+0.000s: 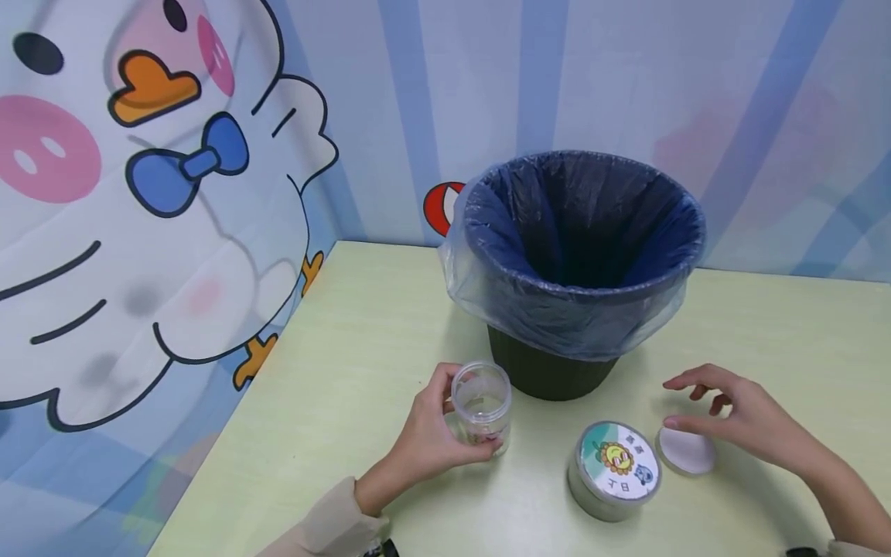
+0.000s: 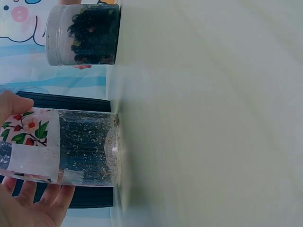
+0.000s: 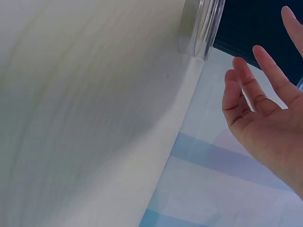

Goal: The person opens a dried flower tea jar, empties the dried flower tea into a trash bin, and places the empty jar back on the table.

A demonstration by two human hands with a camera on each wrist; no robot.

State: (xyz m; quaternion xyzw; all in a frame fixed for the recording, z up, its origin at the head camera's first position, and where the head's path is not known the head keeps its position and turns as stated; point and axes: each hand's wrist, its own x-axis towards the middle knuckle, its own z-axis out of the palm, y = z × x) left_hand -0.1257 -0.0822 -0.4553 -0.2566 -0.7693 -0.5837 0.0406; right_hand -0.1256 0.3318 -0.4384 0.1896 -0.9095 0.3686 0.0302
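My left hand (image 1: 433, 435) grips a clear plastic jar (image 1: 496, 429) that stands without a lid, thumb on its near side and fingers curled behind. In the left wrist view this jar bears a floral label (image 2: 29, 126), with small pale flecks over its wall. Over a round white lid (image 1: 685, 452) hovers my right hand (image 1: 738, 414), its fingers loosely bent around nothing. Between the hands stands a second jar (image 1: 612, 470), its top printed with a cartoon sunflower. The left wrist view shows dark dried bits inside this second jar (image 2: 92, 35).
Behind the jars stands a dark bin (image 1: 550, 379) lined with a blue translucent bag (image 1: 571, 309). The pale green table (image 1: 334, 371) meets a wall covering (image 1: 619, 77) with a cartoon bird (image 1: 181, 263) at the left.
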